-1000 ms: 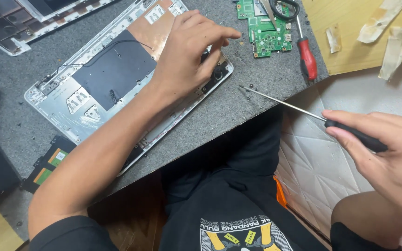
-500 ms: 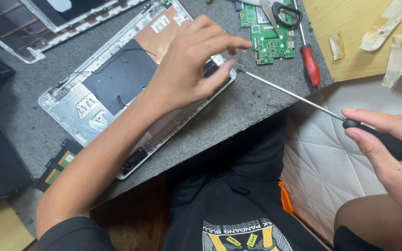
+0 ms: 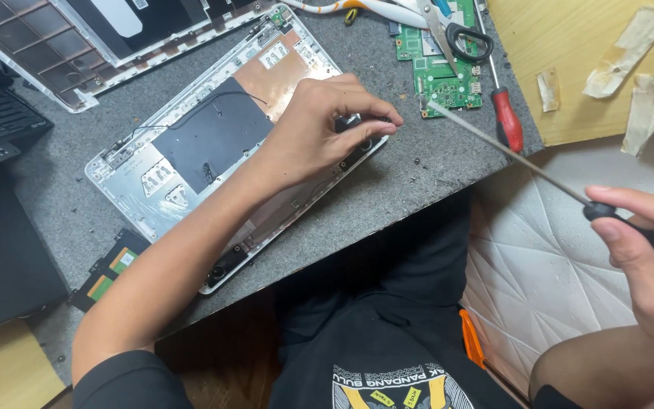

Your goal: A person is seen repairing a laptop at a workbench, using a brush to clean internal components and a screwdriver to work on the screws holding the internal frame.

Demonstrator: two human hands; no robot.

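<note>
You are seated at a grey speckled table (image 3: 433, 178) with a quilted white cushion beside your knee. Nearest you, off the table's edge, your right hand (image 3: 645, 250) has its fingers closed around the black handle of a long thin screwdriver (image 3: 509, 151), whose tip reaches toward the far right corner of the opened laptop shell (image 3: 191, 151). That silver shell lies flat in the middle of the table. Your left hand (image 3: 319, 132) rests on its right edge, fingertips pinched together on a small black part (image 3: 350, 123) there. The part looks light and likely fragile, so hold it by its sides, and the thin shell may flex if pressed. Beyond the shell's right corner lie a green circuit board (image 3: 440, 72), black-handled scissors (image 3: 463, 38) and a red-handled screwdriver (image 3: 507, 117).
</note>
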